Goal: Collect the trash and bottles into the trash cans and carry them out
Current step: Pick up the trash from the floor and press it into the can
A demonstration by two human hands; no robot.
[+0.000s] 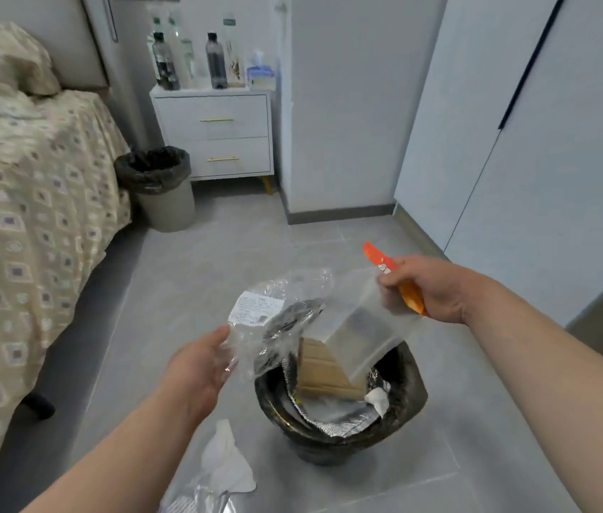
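Two hands: left hand (200,364) and right hand (431,286), both raised above the near trash can (412,396), each with litter.
Left grip: fingers lightly bent, holding the left edge of a crinkled clear wrap (277,320) that bears a white printed label.
Right grip: fingers curled tight round an orange wrapper (377,259) and the top of a clear plastic bag (359,320), which hangs over the can.
Near can contents: black liner, a cardboard piece (325,372), a silver foil bag (337,416), a white tissue wad (379,399).
Far trash can (166,205): black-lined, on the floor (218,272) between the bed (33,179) and the nightstand (218,116).
Bottles (216,61): several upright on the nightstand, beside a tissue box (261,75).
Floor litter: a crumpled white tissue (229,460) beside the left forearm, touching silvery packaging (196,501) at the bottom edge of the view.
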